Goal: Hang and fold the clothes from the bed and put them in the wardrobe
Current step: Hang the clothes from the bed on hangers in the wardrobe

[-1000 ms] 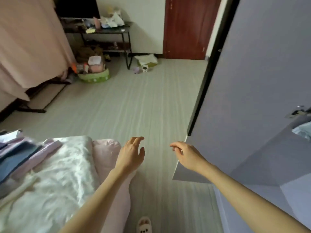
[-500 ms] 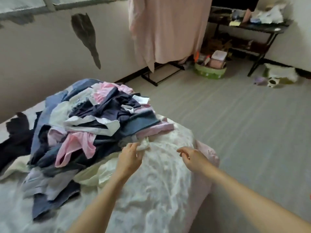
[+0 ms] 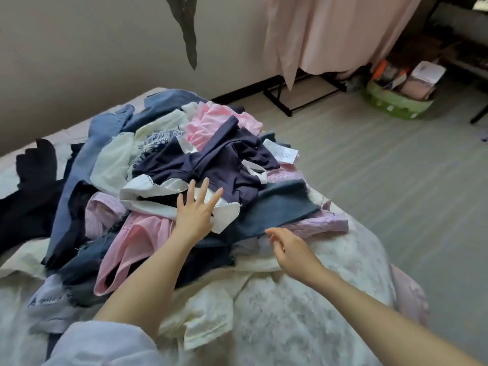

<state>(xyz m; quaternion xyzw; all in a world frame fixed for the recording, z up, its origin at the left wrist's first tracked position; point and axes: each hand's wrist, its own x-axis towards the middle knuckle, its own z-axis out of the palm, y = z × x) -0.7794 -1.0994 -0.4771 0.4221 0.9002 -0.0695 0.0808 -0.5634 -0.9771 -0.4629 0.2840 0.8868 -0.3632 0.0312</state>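
The clothes pile (image 3: 190, 165) sits heaped on the bed (image 3: 303, 307), reaching its floor-side edge. The left hand (image 3: 196, 212) lies spread flat on a white garment (image 3: 158, 192); the right hand (image 3: 290, 248) hovers just beside the pile's near edge — fingers loosely curled, holding nothing — with bare floor (image 3: 396, 180) beyond.

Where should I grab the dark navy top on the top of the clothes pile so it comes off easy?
Probably pinch the navy top at its white-trimmed edge, on the side nearest you. It lies uppermost on the pile, spread out and crumpled, so coming from above and lifting straight up should free it. The left hand is open just below it; the right hand is by the pile's near edge.
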